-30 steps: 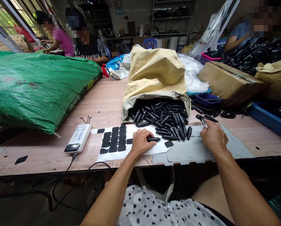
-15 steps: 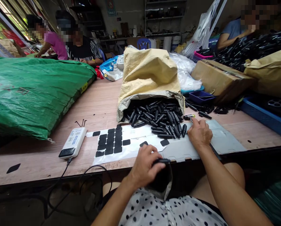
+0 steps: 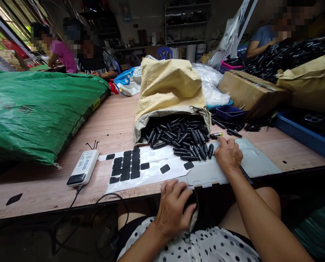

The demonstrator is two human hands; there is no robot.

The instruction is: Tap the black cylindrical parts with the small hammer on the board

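My left hand (image 3: 175,205) is over my lap at the table's front edge, thumb and fingers apart, with nothing visible in it. Beneath it is the dark mouth of a small bag (image 3: 195,216), mostly covered by the hand. On the grey board (image 3: 257,160), my right hand (image 3: 228,154) is closed around a thin tool with a metal tip (image 3: 218,139); its kind is unclear. Left of that hand, short black pen-like tubes (image 3: 200,151) spill from a paper sack (image 3: 170,83). A white backing sheet (image 3: 154,176) carries several black rounded-square stickers (image 3: 126,168).
A white power bank (image 3: 83,167) with a black cable lies left, near a big green sack (image 3: 42,116). To the right are a blue tray (image 3: 307,134), a small purple basket (image 3: 230,113) and a cardboard box (image 3: 252,92). Other people sit across the table.
My left hand has moved down towards my lap and opened; the black tube it held is no longer visible. A sticker it partly covered now shows. My right hand stays on the board.
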